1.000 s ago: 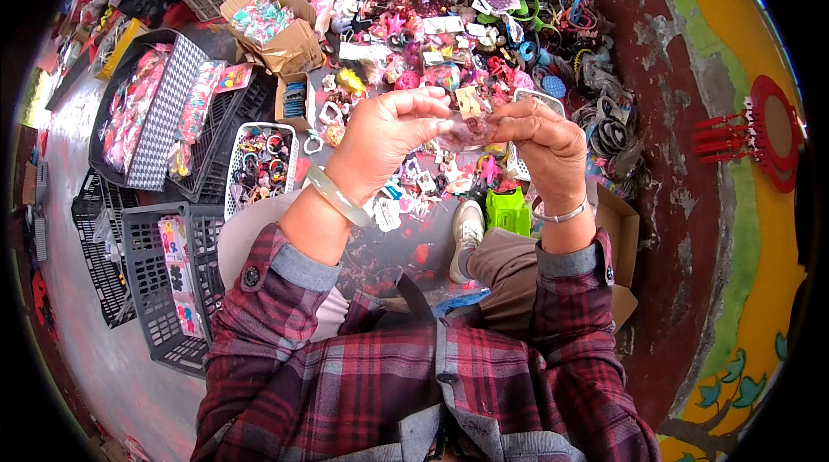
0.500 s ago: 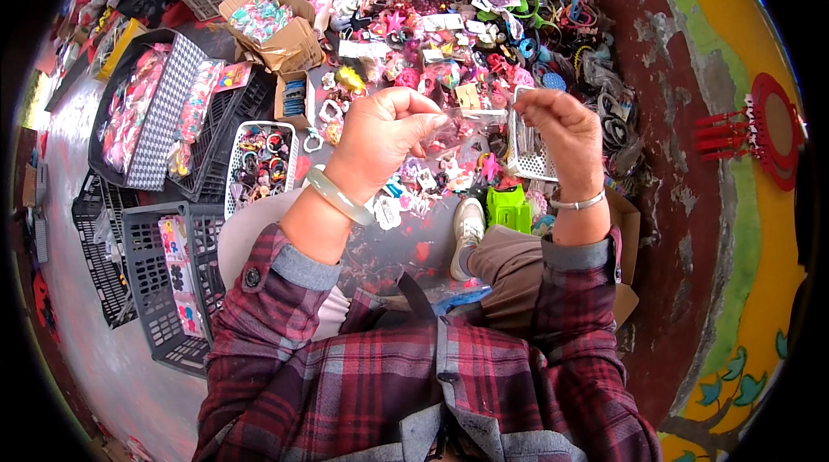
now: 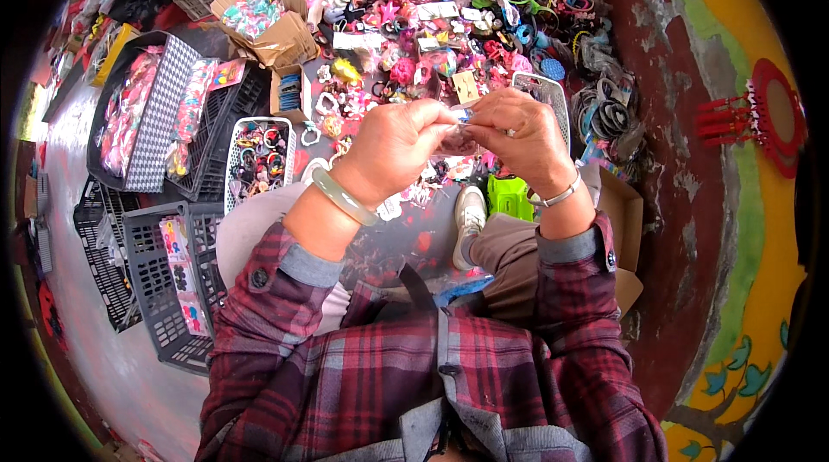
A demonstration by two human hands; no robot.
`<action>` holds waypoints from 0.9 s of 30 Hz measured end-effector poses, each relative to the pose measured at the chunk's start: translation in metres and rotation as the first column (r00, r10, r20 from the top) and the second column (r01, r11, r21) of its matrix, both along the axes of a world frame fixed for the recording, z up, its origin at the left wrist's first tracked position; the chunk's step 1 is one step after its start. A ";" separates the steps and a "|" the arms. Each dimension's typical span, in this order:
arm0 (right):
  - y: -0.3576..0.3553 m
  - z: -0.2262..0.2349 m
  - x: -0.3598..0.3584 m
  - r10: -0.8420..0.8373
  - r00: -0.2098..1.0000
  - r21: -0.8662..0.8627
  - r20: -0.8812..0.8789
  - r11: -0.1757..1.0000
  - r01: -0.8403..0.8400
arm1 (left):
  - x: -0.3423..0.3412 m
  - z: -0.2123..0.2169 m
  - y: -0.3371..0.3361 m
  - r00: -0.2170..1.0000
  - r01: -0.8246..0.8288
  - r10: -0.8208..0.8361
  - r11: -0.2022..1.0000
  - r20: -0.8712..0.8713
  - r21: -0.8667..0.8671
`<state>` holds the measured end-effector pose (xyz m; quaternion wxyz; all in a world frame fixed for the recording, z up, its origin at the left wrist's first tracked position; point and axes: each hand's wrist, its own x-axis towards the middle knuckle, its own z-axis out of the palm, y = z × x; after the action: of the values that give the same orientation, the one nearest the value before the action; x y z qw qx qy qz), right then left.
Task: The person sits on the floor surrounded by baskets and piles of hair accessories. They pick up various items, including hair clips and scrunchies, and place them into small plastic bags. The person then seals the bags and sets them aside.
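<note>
Both hands meet above the spread of wares, fingertips pinched together on a small clear packet [image 3: 459, 129] held between them. The left hand [image 3: 393, 147] is curled closed on its left edge; the right hand [image 3: 518, 138] grips its right edge. Below lie heaped colourful hair accessories [image 3: 414, 56], with a white basket [image 3: 259, 155] of bands to the left.

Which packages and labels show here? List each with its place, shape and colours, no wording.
Small clear packet: pinched between left hand and right hand.
Brown cardboard box: upper left, open, pastel items inside.
White label cards: top centre, rectangular, among pink trinkets.
Printed card: in grey crate, left, colourful.
</note>
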<state>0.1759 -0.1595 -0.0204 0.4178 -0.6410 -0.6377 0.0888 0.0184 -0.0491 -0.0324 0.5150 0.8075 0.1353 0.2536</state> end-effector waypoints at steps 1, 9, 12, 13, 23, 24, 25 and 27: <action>-0.002 0.004 0.000 -0.029 0.998 -0.030 -0.049 0.999 0.028 | -0.001 0.001 0.001 1.000 0.007 -0.007 1.000 -0.003 -0.028; -0.011 0.020 0.009 -0.065 0.978 -0.057 -0.198 0.997 0.055 | -0.007 0.009 0.010 0.998 0.034 -0.016 0.949 0.062 -0.313; -0.012 0.019 0.012 -0.033 0.959 -0.043 -0.283 0.999 0.022 | -0.005 0.008 0.013 0.988 0.091 -0.039 0.928 0.148 -0.362; -0.012 0.019 0.012 -0.019 0.948 -0.043 -0.318 0.999 0.006 | -0.003 0.005 0.013 0.980 0.112 -0.038 0.915 0.194 -0.387; -0.012 0.004 0.024 0.003 0.478 0.052 -0.878 0.995 0.090 | -0.005 0.007 0.022 0.993 0.083 0.027 0.533 0.115 -0.842; -0.012 0.003 0.026 0.004 0.368 0.061 -0.930 0.988 0.143 | -0.005 0.005 0.024 0.990 0.071 0.075 0.478 0.121 -0.876; -0.010 0.003 0.023 -0.124 0.357 -0.060 -0.926 0.981 0.185 | -0.007 0.004 0.027 0.984 0.059 0.127 0.424 0.124 -0.904; -0.008 0.002 0.017 -0.157 0.315 -0.150 -0.936 0.988 0.046 | -0.008 0.000 0.031 0.967 0.045 0.222 0.321 0.122 -0.946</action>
<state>0.1928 -0.1672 -0.0184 0.6843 -0.5269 -0.2288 0.4491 0.0103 -0.0177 -0.0328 0.8844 0.3143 0.2410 0.2470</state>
